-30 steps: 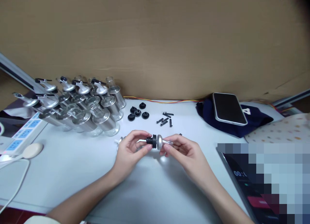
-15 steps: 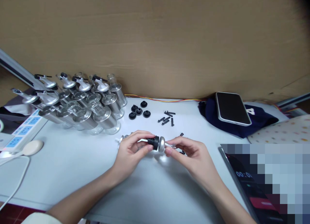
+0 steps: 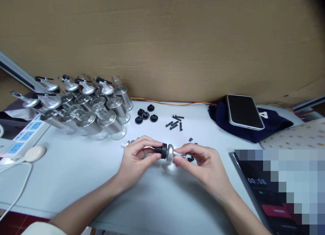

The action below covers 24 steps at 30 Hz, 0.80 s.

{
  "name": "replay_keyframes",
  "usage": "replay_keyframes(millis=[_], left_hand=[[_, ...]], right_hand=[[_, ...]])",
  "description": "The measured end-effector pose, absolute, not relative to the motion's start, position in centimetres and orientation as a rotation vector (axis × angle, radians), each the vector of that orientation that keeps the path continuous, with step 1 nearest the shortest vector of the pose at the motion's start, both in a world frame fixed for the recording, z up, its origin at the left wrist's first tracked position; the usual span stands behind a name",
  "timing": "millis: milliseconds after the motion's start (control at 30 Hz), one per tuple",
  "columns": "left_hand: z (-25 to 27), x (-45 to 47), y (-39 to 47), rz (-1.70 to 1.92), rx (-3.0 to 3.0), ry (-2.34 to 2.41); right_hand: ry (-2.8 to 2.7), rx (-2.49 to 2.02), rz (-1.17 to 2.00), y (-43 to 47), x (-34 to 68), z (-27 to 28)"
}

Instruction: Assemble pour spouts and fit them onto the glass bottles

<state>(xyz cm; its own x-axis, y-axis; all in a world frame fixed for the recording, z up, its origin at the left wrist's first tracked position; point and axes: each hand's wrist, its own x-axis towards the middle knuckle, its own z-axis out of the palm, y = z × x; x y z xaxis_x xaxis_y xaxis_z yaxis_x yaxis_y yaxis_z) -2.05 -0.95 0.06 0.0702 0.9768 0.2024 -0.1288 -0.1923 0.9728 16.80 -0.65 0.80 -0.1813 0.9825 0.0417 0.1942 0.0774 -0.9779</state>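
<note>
My left hand is closed on a black ribbed stopper, with its wide end facing right. Pinched in my right hand is a silver pourer spout, its round cap turned toward the stopper. The two parts lie in line, meeting or almost meeting; I cannot tell if they are joined. Behind my left hand, small silver parts are partly hidden. Little black pieces lie beside my right fingers. Farther back are several black stoppers and several thin black clips.
At the left stand several glass bottles with metal sleeves, some topped with pourers. A power strip and white cable lie left of them. At right are a dark blue cap, a phone and a screen showing a timer.
The stopper and the spout's cap seem slightly closer together. Both hands keep their grips with only small shifts.
</note>
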Motion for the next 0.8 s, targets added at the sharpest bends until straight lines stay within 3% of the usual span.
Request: replay_keyframes(millis=[267, 800], left_hand=[[-0.18, -2.05, -0.90, 1.323, 1.347, 0.918], [-0.03, -1.97, -1.57, 1.345, 1.534, 0.925]], right_hand=[[-1.548, -1.212, 1.221, -0.65, 16.86, 0.88], [-1.352, -0.994, 1.618, -0.47, 16.99, 0.49]])
